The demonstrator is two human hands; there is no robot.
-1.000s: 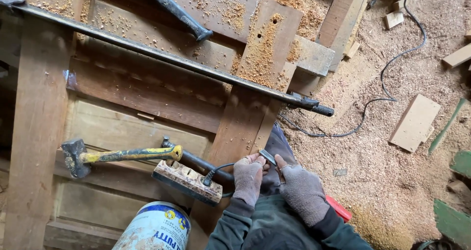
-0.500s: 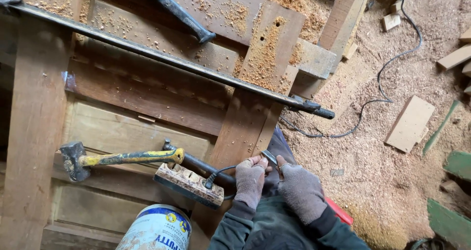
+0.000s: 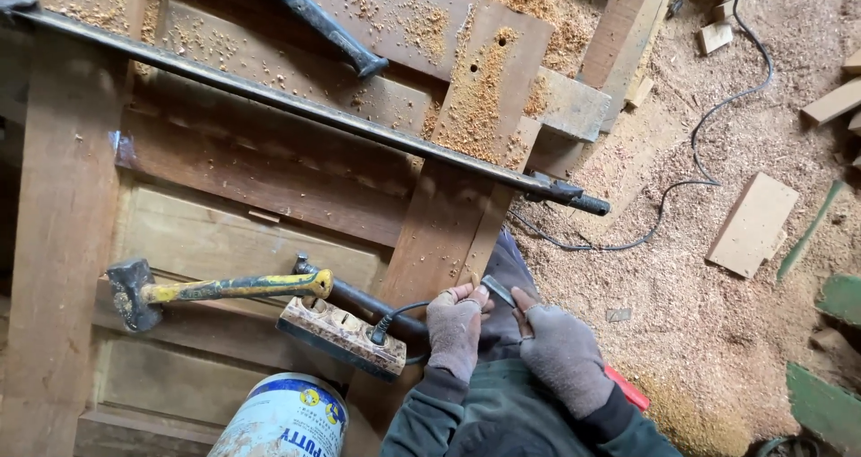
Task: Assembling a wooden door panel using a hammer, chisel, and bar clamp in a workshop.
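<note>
Little has shifted since before: near the workbench's (image 3: 54, 242) lower edge, one long clamp bar (image 3: 296, 107), one white-and-blue round tub (image 3: 282, 421), one hammer (image 3: 215, 288), one socket strip (image 3: 341, 336), while left hand (image 3: 455, 330) and right hand (image 3: 560, 356) pinch one small grey piece (image 3: 498, 290).

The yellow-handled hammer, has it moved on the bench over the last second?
No. The hammer lies as before, its handle end just above the power strip, its head by the same plank edge. Only the camera shifted slightly.

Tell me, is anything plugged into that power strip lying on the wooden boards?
Plugged in. A black plug sits in the power strip at its end nearest the left hand, its cable curving off toward that hand.
</note>
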